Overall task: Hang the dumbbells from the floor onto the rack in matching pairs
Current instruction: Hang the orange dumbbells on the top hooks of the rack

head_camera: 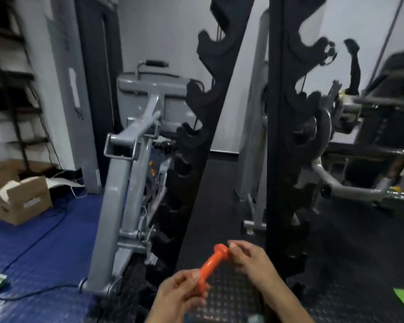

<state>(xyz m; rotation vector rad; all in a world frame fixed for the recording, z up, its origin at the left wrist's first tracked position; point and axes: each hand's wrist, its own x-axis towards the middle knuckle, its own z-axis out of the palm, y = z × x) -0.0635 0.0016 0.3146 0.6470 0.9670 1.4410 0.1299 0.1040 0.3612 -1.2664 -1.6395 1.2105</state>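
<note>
A gym corner on black studded floor (231, 297); the rack (196, 141) I see holds no dumbbells yet; my left hand (180, 297) and right hand (252, 259) grip one orange dumbbell (210, 264) low before it; hanging hasn't begun.

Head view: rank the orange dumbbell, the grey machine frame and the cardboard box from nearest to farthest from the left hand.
1. Orange dumbbell: gripped at its near end by the left hand; the right hand holds the far end.
2. Grey machine frame: up and to the left.
3. Cardboard box: far left, on the blue floor.
</note>
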